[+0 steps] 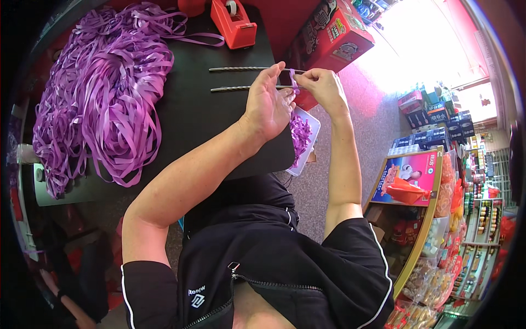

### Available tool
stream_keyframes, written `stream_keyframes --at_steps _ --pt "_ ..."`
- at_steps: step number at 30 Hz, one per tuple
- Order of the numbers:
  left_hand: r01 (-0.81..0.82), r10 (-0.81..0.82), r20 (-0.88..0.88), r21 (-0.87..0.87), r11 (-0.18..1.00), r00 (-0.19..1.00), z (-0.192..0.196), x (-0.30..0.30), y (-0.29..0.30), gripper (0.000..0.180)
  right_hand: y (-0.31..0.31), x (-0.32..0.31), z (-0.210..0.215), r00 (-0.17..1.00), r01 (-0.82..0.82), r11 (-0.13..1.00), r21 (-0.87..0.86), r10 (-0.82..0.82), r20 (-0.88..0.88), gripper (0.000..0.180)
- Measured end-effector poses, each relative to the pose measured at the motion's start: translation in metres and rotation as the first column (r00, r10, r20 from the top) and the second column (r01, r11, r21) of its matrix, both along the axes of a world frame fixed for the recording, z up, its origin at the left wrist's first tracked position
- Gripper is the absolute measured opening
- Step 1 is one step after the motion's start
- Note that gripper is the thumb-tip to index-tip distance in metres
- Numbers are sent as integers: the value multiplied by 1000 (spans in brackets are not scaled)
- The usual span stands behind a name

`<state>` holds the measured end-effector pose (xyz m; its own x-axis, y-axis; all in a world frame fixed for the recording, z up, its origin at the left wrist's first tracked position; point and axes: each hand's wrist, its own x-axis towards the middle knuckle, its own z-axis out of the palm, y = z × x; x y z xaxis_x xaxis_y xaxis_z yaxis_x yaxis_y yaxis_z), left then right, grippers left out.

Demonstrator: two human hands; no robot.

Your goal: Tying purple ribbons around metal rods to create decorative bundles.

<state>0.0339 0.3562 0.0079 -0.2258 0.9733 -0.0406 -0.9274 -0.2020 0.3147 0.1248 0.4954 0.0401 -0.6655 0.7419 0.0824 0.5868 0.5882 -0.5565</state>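
Two thin metal rods with spiral grooves, like long drill bits, lie side by side at the table's far right; the upper rod [236, 69] and the lower rod [230, 89] run from left to right. Around their right part goes a short purple ribbon [294, 81]. My right hand [324, 88] pinches this ribbon between thumb and fingers. Just left of it, my left hand [268, 104] is raised in front of the rods, its fingers stretched out, nothing visibly held. It hides part of the lower rod.
A big heap of purple ribbon loops [120, 93] covers the left of the dark table [200, 131]. A red tape dispenser [235, 24] stands at the back. Below my hands, a white plastic tub [313, 134] holds purple ribbon pieces. A display case [408, 175] stands at right.
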Motion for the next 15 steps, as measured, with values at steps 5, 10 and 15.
stream_keyframes --at_steps 5,10,15 --pt "-3 3 3 -6 1000 1000 1 1 0 69 9 -1 -6 998 -42 997 -71 39 -41 30" --pt "-15 15 -1 -7 1000 1000 -3 2 2 69 11 -1 -3 1000 -13 996 -85 14 18 26" --pt "-4 4 9 -2 1000 1000 -1 1 2 71 18 0 -8 997 -74 993 -95 73 -19 25"
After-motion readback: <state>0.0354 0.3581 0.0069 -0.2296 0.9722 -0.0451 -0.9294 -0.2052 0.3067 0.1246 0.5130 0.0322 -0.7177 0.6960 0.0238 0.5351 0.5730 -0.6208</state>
